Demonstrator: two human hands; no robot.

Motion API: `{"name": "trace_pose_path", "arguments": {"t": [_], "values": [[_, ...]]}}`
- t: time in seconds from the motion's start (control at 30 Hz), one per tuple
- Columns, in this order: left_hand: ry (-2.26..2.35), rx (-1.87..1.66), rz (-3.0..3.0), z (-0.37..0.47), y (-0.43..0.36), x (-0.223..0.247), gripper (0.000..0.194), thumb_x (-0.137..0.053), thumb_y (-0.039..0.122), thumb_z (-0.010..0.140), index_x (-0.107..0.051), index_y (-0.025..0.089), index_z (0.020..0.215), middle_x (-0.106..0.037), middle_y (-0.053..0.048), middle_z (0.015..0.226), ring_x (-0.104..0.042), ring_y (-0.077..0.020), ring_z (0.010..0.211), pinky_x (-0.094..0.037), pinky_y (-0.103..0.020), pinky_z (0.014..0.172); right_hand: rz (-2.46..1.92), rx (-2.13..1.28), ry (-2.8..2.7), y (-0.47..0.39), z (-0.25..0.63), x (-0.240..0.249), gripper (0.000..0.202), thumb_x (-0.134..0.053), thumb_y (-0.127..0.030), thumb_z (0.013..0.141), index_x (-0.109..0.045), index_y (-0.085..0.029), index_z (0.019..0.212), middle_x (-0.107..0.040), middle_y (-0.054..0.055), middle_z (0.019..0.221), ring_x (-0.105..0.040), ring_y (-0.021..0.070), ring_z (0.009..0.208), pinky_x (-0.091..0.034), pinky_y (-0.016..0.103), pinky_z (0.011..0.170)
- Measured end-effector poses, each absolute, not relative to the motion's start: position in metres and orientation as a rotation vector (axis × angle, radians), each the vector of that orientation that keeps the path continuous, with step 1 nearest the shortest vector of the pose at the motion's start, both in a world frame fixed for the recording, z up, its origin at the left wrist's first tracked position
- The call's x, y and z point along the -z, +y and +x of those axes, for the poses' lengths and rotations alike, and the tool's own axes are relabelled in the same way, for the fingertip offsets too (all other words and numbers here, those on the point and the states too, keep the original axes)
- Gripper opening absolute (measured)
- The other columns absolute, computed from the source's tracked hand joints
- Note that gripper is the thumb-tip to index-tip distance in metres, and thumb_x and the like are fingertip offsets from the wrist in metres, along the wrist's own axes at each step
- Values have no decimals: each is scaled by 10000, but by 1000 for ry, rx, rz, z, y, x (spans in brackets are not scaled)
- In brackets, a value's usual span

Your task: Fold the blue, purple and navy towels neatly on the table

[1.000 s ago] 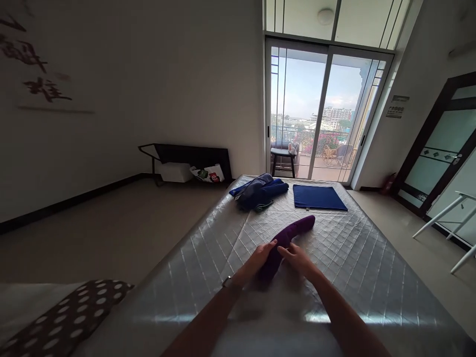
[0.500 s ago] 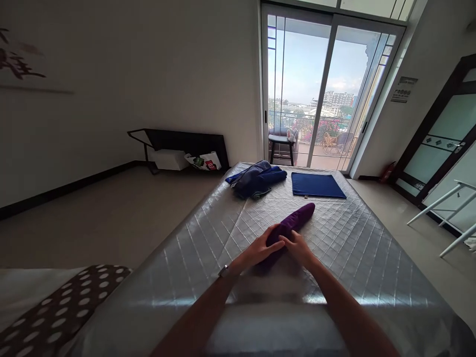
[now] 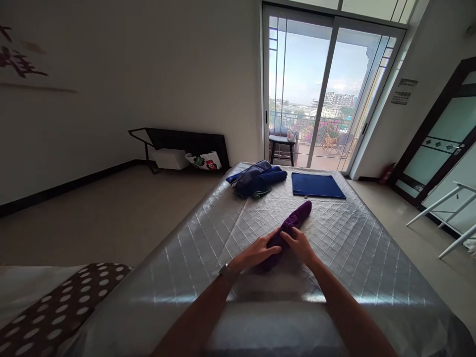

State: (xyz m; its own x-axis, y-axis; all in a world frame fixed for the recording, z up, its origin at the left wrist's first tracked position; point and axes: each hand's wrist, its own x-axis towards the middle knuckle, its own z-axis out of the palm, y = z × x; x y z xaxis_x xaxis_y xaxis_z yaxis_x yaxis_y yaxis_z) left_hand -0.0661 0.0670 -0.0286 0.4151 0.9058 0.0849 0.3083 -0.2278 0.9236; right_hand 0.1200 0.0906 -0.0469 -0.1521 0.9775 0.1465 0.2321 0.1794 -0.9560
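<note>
Head view, and it's both hands on the purple cloth: L hand (image 3: 257, 252) grasps its near part w/ thumb and fingers spread along it, R hand (image 3: 299, 245) grips it approx. midway, right beside the L. That purple cloth (image 3: 298, 216), a long narrow bundle, lies diagonally on the silver cover (image 3: 357, 253), far end pointing up and to the right! Beyond it, nearer the glass doors (image 3: 323, 94), sit the dk. blue pile (image 3: 253, 181) on the left and the flat blue cloth (image 3: 318, 185) on the right, well apart from the hands.
</note>
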Motion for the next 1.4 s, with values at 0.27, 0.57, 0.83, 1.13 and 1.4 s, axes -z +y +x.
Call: {"name": "trace_pose_path", "arguments": {"t": [0.27, 0.57, 0.83, 1.13, 1.4], "values": [[1042, -888, 1669, -65, 65, 26, 518, -516, 481, 898, -646, 216, 1324, -697, -46, 1293, -531, -300, 1308, -440, -408, 1070, -1180, -1088, -1548, 91, 119, 46, 475, -606, -682, 778, -473, -239, 673, -447, -60, 620, -413, 126, 612, -335, 272, 573], [1247, -1073, 1581, -59, 68, 29, 473, -488, 534, 862, -681, 194, 1129, -693, 4, 697, -627, -186, 688, -450, -264, 592, -1063, -1220, -1495, 90, 117, 45, 472, -653, -684, 749, -535, -234, 826, -572, -35, 752, -525, 146, 714, -434, 271, 648], [1345, -1013, 1696, -55, 66, 33, 257, -518, 506, 850, -511, 249, 834, -455, 93, 517, -470, -117, 486, -294, -227, 481, -1117, -1168, -1529, 86, 118, 38, 411, -700, -593, 734, -510, -236, 808, -542, -46, 706, -503, 140, 672, -420, 269, 590], [1266, -882, 1682, -54, 61, 29, 352, -481, 606, 879, -441, 263, 814, -465, 105, 464, -475, -124, 352, -289, -232, 377, -1137, -1117, -1562, 85, 119, 36, 379, -683, -577, 758, -540, -231, 816, -583, -23, 751, -541, 165, 726, -448, 292, 647], [1220, -962, 1580, -52, 62, 30, 381, -481, 614, 887, -453, 253, 770, -434, 107, 451, -457, -104, 350, -291, -217, 359, -1110, -1171, -1534, 87, 119, 39, 405, -692, -598, 752, -529, -233, 815, -573, -28, 751, -542, 161, 726, -455, 291, 655]]}}
